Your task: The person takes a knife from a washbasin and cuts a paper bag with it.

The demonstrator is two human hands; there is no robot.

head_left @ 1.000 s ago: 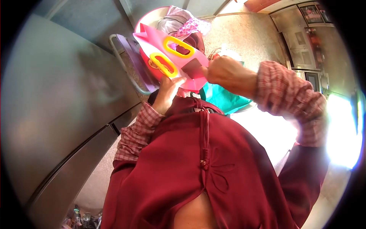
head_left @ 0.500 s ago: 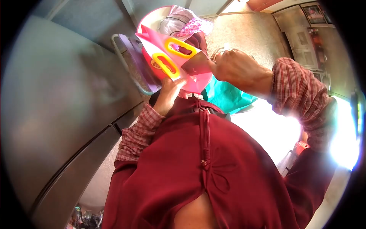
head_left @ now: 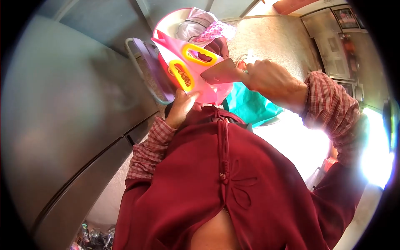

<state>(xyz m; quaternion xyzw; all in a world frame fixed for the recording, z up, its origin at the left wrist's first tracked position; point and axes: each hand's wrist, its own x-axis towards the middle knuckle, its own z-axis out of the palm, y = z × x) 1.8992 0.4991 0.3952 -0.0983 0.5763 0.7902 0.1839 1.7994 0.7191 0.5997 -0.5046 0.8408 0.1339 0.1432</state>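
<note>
Pink bag (head_left: pixel 193 68), two cut-out yellow handles (head_left: pixel 182 76) on its upper face; located in front of the wearer, at the far end of the maroon garment (head_left: pixel 196 156). Left hand (head_left: pixel 182 106): grip closed on the bag's near edge, thumb on the face below the nearer handle, fingers mostly hidden. Right hand (head_left: pixel 273 81): to the right of the bag, grip closed on one end of a flat brown piece (head_left: pixel 220 71), whose free end overlaps the bag; whether it touches the bag or lies inside it, cannot tell. Beyond the bag: a pale tub (head_left: pixel 165 27) with pink rim, holding a grey plastic bundle (head_left: pixel 188 29). Right of the bag, on the near side: a teal bag (head_left: pixel 253 104). Left of the bag: a purple panel (head_left: pixel 155 66). Handling note, by judgement: the left pinch is best firm and low so the soft wall stays taut; the flat piece best held level, guided slowly, its corners clear of the handle openings.
</note>
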